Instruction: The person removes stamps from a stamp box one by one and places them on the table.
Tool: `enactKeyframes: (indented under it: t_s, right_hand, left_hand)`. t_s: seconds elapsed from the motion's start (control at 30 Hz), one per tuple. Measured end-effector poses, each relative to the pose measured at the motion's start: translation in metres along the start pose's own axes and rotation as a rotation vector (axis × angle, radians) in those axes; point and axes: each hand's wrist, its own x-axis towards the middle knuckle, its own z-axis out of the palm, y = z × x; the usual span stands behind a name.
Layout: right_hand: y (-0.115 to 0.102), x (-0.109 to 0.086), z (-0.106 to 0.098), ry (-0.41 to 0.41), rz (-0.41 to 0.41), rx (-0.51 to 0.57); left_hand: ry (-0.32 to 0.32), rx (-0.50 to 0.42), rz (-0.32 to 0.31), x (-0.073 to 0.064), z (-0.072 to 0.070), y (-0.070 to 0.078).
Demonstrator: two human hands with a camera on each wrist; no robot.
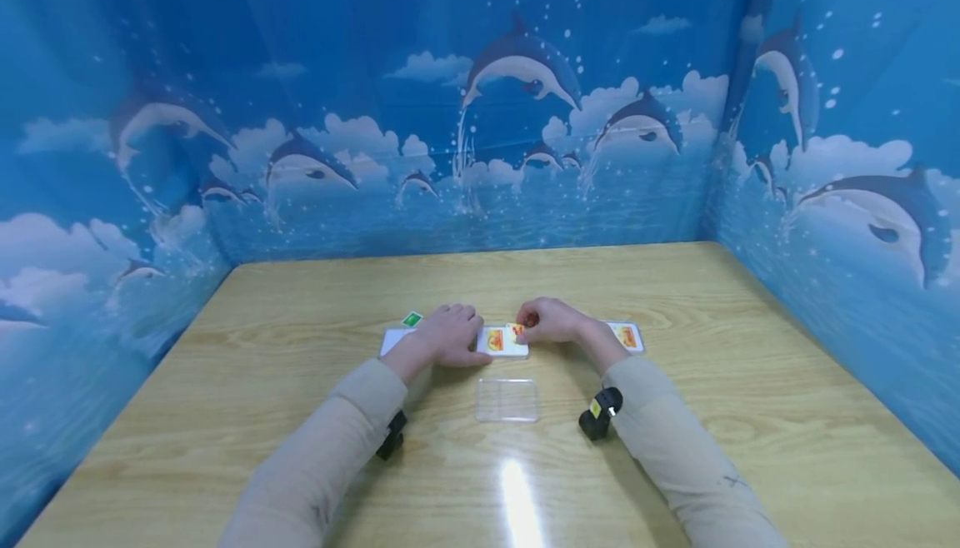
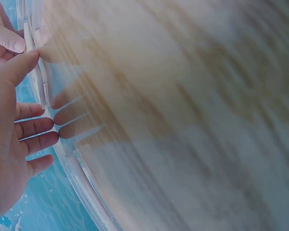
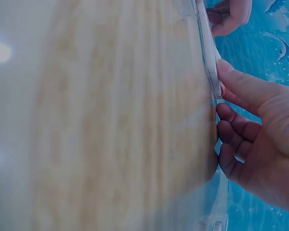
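Note:
A white case with an orange picture [image 1: 495, 341] lies between the hands in the head view. My left hand [image 1: 453, 335] rests at its left end, fingers extended on the table and thumb at the near left corner. In the left wrist view the thumb of the left hand [image 2: 9, 125] touches the case's edge. My right hand [image 1: 553, 321] pinches a small red-and-yellow card [image 1: 515, 331] over the case's right end. The right wrist view shows the right hand [image 3: 260, 125] with its thumb at the edge of the clear case [image 3: 210, 57] and its other fingers curled near the table.
A clear plastic lid [image 1: 507, 401] lies nearer on the wooden table [image 1: 480, 481]. Another case with an orange picture [image 1: 628, 336] is beyond the right wrist. A white case [image 1: 392, 338] and a small green card [image 1: 412, 318] lie left of the left hand.

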Motion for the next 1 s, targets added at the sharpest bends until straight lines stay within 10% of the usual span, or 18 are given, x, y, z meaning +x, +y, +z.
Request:
enactKeyframes:
  t_s: [1.0]
  right_hand:
    - [-0.0032, -0.0047, -0.0075, 0.031, 0.057, 0.023]
  left_hand:
    - [-0.005, 0.001, -0.016, 0.0021, 0.0023, 0.0002]
